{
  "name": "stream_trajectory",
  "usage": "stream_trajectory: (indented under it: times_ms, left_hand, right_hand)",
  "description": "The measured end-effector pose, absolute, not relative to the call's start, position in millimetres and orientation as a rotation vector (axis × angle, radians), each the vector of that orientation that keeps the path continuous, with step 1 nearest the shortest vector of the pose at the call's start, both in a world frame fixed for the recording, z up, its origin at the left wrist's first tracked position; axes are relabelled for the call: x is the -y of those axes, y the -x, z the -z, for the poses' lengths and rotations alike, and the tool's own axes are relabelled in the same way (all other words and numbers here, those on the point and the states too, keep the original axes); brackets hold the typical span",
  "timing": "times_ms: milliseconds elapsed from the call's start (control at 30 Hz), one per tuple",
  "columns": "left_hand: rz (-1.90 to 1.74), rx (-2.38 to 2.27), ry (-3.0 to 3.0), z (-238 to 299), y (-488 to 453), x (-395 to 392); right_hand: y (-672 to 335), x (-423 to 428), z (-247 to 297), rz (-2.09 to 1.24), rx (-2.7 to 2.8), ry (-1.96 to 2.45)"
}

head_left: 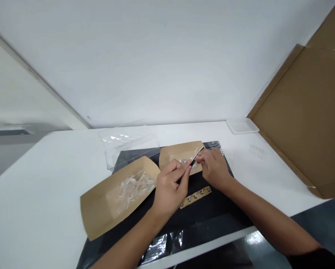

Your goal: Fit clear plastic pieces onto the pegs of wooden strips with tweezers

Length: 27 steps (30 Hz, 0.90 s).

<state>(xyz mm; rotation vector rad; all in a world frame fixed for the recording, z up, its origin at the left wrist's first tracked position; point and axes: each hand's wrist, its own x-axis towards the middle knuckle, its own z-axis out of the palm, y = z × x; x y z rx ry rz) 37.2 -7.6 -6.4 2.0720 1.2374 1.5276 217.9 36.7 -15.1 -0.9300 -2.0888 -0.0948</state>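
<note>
My left hand [171,186] pinches a thin black strip with a pale edge [197,156], which slants up to the right. Close against the upper part of that strip, my right hand [214,169] has its fingers curled and its fingertips pressed together at the edge. Just below both hands lies a brown cardboard strip [195,197] with several small shiny round metal pieces in a row. Behind the hands a brown paper tray [170,151] holds small whitish pieces, partly hidden. Left of my left hand, a larger brown paper tray [96,209] contains a heap of clear plastic pieces [134,188].
A shiny black sheet [209,224] lies under the trays on the white table [44,179]. Clear plastic panels [128,144] rest at the back left. A translucent shallow container [242,126] stands near the wall, beside an upright cardboard box [304,119] on the right.
</note>
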Motion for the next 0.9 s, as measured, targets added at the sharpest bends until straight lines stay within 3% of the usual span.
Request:
stream_trajectory:
  times_ms: [900]
  left_hand:
    - [-1.548,-1.255,-1.978,-4,-39,10]
  right_hand:
    - [-213,-34,5,0.256,2.03,0.956]
